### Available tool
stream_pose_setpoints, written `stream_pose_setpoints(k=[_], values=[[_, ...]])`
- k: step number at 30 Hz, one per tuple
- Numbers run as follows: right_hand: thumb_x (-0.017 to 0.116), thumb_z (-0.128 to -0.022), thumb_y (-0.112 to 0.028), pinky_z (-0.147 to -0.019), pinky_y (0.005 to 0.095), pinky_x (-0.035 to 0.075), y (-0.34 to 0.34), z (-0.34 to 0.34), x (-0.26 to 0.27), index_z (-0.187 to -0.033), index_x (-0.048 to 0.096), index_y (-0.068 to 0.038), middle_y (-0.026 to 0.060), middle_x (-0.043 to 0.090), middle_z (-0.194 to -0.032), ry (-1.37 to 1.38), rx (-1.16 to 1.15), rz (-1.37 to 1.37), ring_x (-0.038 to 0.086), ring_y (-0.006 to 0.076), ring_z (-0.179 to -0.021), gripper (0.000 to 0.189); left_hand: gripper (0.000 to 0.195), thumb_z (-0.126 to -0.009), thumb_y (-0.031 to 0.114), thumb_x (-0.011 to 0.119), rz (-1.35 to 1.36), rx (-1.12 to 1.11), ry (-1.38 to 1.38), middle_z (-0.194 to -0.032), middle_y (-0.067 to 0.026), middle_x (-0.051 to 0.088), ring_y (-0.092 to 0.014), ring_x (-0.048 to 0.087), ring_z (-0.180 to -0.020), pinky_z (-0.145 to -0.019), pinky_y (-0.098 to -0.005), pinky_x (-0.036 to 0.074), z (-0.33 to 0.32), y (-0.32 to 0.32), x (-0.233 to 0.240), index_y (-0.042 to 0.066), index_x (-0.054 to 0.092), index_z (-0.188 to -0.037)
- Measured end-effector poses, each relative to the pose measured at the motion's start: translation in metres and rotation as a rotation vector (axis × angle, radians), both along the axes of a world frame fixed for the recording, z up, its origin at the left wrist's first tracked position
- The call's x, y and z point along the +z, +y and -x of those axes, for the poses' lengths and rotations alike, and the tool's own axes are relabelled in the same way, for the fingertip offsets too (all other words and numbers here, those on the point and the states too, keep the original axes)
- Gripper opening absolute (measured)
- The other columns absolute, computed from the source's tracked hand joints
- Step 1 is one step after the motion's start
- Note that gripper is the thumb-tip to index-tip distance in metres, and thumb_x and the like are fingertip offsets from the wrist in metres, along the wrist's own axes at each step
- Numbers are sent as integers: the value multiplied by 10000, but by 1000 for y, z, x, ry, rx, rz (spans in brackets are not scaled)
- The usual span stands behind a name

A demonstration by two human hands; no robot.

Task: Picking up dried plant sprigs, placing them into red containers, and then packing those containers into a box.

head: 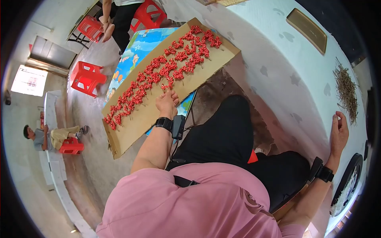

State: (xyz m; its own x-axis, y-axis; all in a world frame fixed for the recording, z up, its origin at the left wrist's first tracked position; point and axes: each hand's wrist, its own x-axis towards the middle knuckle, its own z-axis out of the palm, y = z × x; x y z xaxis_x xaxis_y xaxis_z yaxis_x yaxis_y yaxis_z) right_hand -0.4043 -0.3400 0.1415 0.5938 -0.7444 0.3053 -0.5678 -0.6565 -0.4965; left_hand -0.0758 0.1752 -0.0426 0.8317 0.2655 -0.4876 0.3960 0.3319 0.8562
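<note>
Rows of red artificial berry sprigs (181, 56) lie on a sheet of brown cardboard (131, 139) before me. At the row's near edge, my left hand (167, 102) has its fingertips closed on the short stem of one berry sprig (167, 83). That sprig's berries rest at or just above the cardboard; the exact contact is hard to tell. My right hand (339, 134) is off to the right over the white-covered table (312, 86), fingers slightly curled and apart, with nothing visible in it. A pile of thin brownish stems (346, 92) lies just beyond its fingertips.
Under the cardboard is a blue patterned table (140, 49). A bronze-coloured tray (307, 30) and a round black-rimmed tray (346, 184) with whitish pieces sit on the white table. Red plastic stools (87, 78) stand leftward. One person (119, 17) is at the top, another (49, 138) sits far left.
</note>
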Motion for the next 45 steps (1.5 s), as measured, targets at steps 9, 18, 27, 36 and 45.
stream_pose_setpoints(k=[9, 18, 27, 36, 45], values=[[623, -932, -241, -624, 218, 364, 13, -7, 5, -1123, 641, -80, -30, 488, -710, -13, -53, -49, 417, 72, -663, 250, 169, -926, 126, 627, -61, -23, 35, -750, -104, 643, -166, 594, -540, -401, -263, 456, 1, -6, 12, 46, 491, -862], [624, -892, -165, -690, 271, 479, 12, 2, -3, -1075, 656, -77, 67, 662, -850, -191, 55, 165, 595, 130, -715, 205, 364, -934, 375, 611, -185, -211, -57, -595, 13, 496, -92, 463, -443, -399, -224, 349, 17, 0, 10, 123, 508, -692], [643, -832, -257, -687, 333, 508, 24, -8, 11, -977, 671, -121, 70, 681, -856, -103, -57, 187, 640, 230, -729, 201, 242, -956, 377, 585, -98, -585, -482, -684, 68, 435, -26, 364, -546, -459, -183, 267, 63, -163, 144, 147, 513, -926], [606, -844, -220, -696, 357, 505, 22, -7, 9, -960, 669, -109, 75, 676, -854, -128, -59, 133, 648, 250, -763, 172, 158, -851, 203, 669, -134, -1341, -1220, -829, -108, 681, -219, 652, -741, -641, -327, 498, 150, -430, 211, 51, 673, -890], [566, -862, -198, -723, 399, 512, 16, -6, 8, -907, 653, -84, 118, 664, -875, -123, -206, 151, 636, 317, -819, 150, 196, -844, 266, 686, -520, -1267, -1367, -758, -61, 691, -163, 637, -663, -624, -300, 496, 176, -493, 190, 98, 711, -942]])
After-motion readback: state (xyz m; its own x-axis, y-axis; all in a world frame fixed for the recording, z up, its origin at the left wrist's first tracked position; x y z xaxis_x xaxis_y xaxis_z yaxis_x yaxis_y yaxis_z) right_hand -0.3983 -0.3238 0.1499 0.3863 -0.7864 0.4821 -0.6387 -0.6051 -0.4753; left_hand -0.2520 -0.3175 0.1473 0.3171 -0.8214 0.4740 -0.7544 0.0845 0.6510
